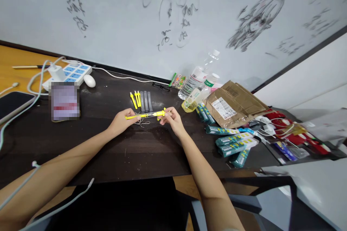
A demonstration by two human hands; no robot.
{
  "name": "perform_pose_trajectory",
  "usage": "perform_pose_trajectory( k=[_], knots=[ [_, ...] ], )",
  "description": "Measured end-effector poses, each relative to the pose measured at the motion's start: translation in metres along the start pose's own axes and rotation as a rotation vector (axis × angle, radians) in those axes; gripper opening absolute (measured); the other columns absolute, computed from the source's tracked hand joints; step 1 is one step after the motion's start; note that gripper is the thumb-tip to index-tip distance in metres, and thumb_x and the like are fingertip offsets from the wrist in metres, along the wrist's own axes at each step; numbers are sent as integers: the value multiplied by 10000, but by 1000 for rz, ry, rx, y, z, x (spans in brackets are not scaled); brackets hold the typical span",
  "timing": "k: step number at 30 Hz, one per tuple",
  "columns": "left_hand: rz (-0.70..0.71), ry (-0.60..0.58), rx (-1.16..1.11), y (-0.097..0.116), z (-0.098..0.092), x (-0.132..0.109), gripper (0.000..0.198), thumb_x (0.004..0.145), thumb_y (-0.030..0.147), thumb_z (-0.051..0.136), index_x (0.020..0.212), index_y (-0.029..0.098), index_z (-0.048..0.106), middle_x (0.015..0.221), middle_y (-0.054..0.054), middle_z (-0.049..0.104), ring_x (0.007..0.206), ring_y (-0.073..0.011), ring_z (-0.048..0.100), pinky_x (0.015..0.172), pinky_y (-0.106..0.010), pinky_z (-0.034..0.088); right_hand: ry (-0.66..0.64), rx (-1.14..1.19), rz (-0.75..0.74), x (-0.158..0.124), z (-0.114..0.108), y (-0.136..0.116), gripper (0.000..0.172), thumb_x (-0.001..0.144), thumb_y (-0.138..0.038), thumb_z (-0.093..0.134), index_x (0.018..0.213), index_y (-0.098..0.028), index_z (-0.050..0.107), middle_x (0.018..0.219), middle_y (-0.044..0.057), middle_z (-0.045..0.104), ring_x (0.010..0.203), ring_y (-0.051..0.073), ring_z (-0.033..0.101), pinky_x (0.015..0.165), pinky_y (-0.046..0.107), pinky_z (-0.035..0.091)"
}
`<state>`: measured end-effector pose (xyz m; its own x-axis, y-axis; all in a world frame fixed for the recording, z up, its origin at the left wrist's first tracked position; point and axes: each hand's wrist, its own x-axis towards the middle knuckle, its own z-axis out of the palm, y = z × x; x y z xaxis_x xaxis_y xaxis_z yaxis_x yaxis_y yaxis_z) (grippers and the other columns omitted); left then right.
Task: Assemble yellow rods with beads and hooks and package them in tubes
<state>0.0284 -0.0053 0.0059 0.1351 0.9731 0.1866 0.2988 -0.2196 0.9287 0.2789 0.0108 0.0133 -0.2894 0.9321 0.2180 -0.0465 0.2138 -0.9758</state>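
Between my two hands a slim yellow tool with a clear middle section (150,114) is held level above the dark table. My left hand (123,120) pinches its yellow left end. Fingers of my right hand (172,120) are closed round its yellow right end. Just behind lie several yellow parts (136,99) and clear tubes (146,101), side by side on the table. Thin looped wire or string (144,123) rests under and beside my left fingertips.
Bottles (192,82), a cardboard parcel (233,104) and several green boxes (235,143) stand or lie to the right. A power strip (76,73), white mouse (89,81) and phone (16,104) are at the left. A whiteboard (121,25) rises behind the table (103,166).
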Motion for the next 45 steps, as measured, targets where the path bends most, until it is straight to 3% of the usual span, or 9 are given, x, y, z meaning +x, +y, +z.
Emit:
perform_pose_trajectory(
  k=[23, 26, 29, 31, 33, 35, 37, 41, 45],
  knots=[
    [-63, -14, -57, -4, -2, 3, 312, 691, 429, 666, 654, 177, 486, 558, 51, 502, 444, -56, 365, 439, -197, 267, 12, -95, -35, 0, -3, -6, 305, 796, -462, 609, 941, -226, 483, 713, -11, 629, 547, 105, 548, 513, 231, 440],
    [-54, -3, -61, -5, -3, 4, 307, 696, 432, 667, 659, 179, 496, 557, 47, 516, 440, -60, 378, 444, -201, 285, 215, -235, -121, 1, -14, -11, 249, 828, -431, 564, 951, -219, 518, 738, 5, 620, 639, 129, 566, 586, 252, 448],
    [-51, 6, -51, -6, -3, 5, 310, 694, 435, 667, 649, 181, 495, 556, 47, 522, 440, -63, 385, 456, -207, 300, 368, -536, -191, 0, -29, -16, 161, 848, -339, 522, 929, -206, 560, 781, 21, 604, 721, 153, 558, 683, 284, 443],
    [-54, 13, -48, -5, -3, 5, 310, 692, 431, 668, 644, 181, 492, 559, 47, 523, 441, -63, 384, 457, -208, 301, 311, -832, -173, -1, -37, -18, 123, 839, -274, 503, 886, -197, 587, 777, 30, 593, 737, 169, 533, 706, 296, 419],
    [-61, 19, -48, -4, -3, 5, 307, 691, 429, 668, 644, 181, 493, 554, 49, 517, 440, -63, 381, 454, -208, 299, 162, -1112, -116, -3, -42, -19, 107, 816, -233, 512, 849, -192, 605, 754, 35, 583, 750, 182, 510, 709, 297, 392],
    [-70, 24, -52, -3, -3, 4, 302, 687, 426, 669, 647, 182, 496, 545, 53, 507, 437, -63, 378, 451, -209, 297, 25, -1321, -48, -6, -44, -19, 95, 785, -216, 547, 841, -191, 619, 775, 45, 580, 784, 194, 501, 716, 298, 375],
    [-78, 28, -57, -2, -3, 4, 298, 687, 424, 667, 649, 182, 496, 545, 54, 502, 437, -63, 375, 450, -208, 293, -30, -1460, 7, -7, -44, -18, 115, 759, -205, 579, 861, -190, 631, 847, 62, 580, 834, 210, 500, 727, 304, 368],
    [-76, 25, -50, -3, -3, 5, 310, 687, 440, 663, 652, 179, 499, 566, 51, 498, 454, -63, 374, 453, -205, 283, -21, -1570, 47, -9, -43, -17, 153, 764, -187, 591, 906, -190, 645, 944, 90, 560, 906, 234, 494, 747, 318, 374],
    [-61, 10, -44, -5, -3, 5, 320, 687, 454, 659, 656, 180, 495, 570, 49, 503, 471, -70, 386, 470, -208, 289, -9, -1528, 50, -8, -46, -15, 96, 783, -204, 600, 856, -188, 660, 932, 90, 539, 901, 227, 495, 764, 328, 394]
  ],
)
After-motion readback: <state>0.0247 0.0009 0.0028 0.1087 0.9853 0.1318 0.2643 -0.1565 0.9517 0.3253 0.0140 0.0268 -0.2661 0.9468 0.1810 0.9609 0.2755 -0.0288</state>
